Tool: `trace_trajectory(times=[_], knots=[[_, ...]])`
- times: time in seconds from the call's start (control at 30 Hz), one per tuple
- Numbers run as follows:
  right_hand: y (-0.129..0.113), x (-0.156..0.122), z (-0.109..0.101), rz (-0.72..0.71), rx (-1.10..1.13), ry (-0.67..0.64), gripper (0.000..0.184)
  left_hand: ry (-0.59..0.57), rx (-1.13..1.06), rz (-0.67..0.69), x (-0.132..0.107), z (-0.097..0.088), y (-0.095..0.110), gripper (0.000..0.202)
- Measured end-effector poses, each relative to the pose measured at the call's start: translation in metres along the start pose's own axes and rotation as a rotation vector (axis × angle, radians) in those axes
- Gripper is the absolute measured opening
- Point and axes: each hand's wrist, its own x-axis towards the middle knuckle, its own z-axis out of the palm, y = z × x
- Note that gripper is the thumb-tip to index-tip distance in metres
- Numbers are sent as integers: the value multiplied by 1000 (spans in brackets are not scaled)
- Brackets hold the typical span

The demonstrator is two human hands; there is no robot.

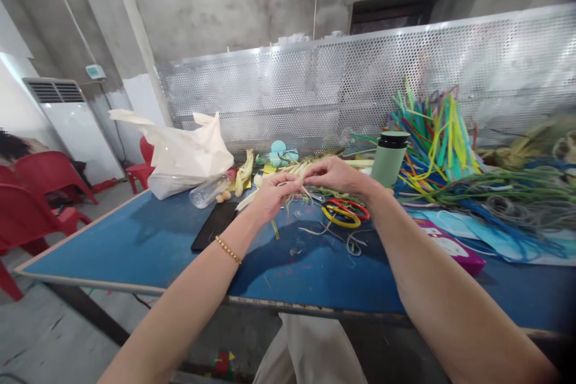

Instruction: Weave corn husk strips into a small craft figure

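Observation:
My left hand (270, 195) and my right hand (335, 175) meet above the blue table (135, 246), both pinching a bundle of pale yellow strips (294, 177) held between them. Loose ends of the strips hang down from my fingers. A gold bracelet sits on my left wrist. Just under my hands lie scissors with red and yellow handles (344, 213) and several cut strip scraps (324, 234).
A black phone (213, 226) lies left of my hands, with a clear bottle (209, 191) and white plastic bag (184, 153) behind. A green flask (389, 157) and heaps of coloured strips (436, 138) fill the right. Red chairs (31, 192) stand at left.

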Motion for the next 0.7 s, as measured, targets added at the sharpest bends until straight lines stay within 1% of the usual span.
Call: trace_trajectory(times=[0.03, 0.07, 0.17, 0.23, 0.3, 0.33, 0.4, 0.47, 0.5, 0.57, 0.6, 0.67, 0.7], knots=[[-2, 1, 4, -24, 7, -42, 19, -20, -14, -18, 0, 2, -1, 25], [-3, 3, 6, -36, 12, -53, 20, -31, -29, -35, 0, 3, -3, 25], [0, 5, 5, -30, -34, 15, 24, -20, -29, -57, 2, 0, -5, 24], [9, 4, -3, -5, -120, 51, 22, 50, -6, -33, 5, -7, -6, 22], [23, 0, -16, 82, -233, 63, 19, 187, -20, -2, 9, -16, -5, 22], [31, -3, -23, 131, -275, 139, 19, 238, -29, -2, 10, -20, -5, 22], [48, -10, -37, 249, -360, 337, 15, 315, -45, 7, 13, -26, -6, 21], [64, -16, -49, 355, -406, 620, 10, 363, -56, 14, 15, -29, -7, 20], [71, -17, -54, 385, -362, 746, 10, 374, -56, 16, 16, -30, -7, 20], [80, -18, -60, 357, -168, 956, 15, 374, -52, 15, 17, -30, -8, 20], [82, -17, -62, 329, -65, 1025, 16, 369, -49, 17, 17, -30, -9, 20], [81, -14, -63, 269, 56, 1102, 18, 360, -46, 24, 18, -29, -9, 21], [79, -12, -63, 249, 45, 1114, 18, 357, -47, 28, 18, -29, -9, 21]])
